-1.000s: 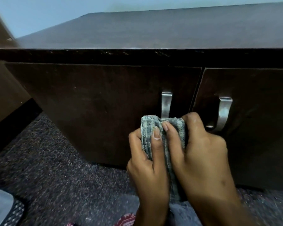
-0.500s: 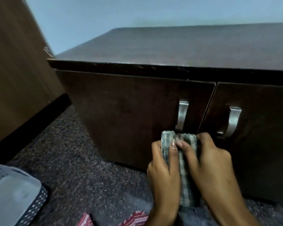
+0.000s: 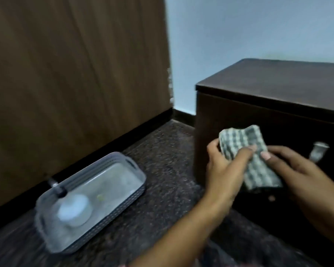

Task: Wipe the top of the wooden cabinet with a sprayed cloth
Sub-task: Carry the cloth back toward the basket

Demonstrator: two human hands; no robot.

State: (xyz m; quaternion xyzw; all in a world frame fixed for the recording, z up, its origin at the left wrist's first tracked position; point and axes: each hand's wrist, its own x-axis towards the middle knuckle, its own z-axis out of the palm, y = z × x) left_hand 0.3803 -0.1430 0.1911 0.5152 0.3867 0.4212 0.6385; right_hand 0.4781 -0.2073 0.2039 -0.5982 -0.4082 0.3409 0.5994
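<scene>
Both hands, left point(image 3: 223, 170) & right point(image 3: 295, 170), pinch a folded grey-checked cloth point(image 3: 248, 157) in front of the dark wooden cabinet point(image 3: 278, 81). Its top looks unwiped; spraying likely pending, w/ a bottle-like item lying in the grey plastic basket point(image 3: 123, 197) on the floor nearby.

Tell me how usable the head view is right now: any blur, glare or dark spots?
Head view: motion blur smears the whole frame; the basket and the bottle lying in it are soft, and both the left hand and right hand are streaked. The cloth checks remain readable. Light is dim; the cabinet front is near black. No glare.
</scene>
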